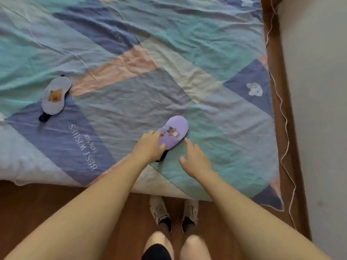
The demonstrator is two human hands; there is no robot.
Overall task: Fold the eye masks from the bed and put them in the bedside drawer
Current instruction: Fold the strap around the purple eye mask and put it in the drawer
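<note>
Near the bed [56, 173] edge, left hand [148, 146] pinches purple mask [175, 133]; right hand [195, 159] spread beside.

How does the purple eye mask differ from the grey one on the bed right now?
The purple mask lies near the bed's edge with the left hand touching it; the grey mask lies further left, untouched. The purple mask shows a small brown picture, the grey mask an orange patch. Both lie flat on the quilt, a dark strap poking out.

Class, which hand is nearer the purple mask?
Left. The left hand pinches the near end of the purple mask; the right hand is open just beside its right edge.
</note>
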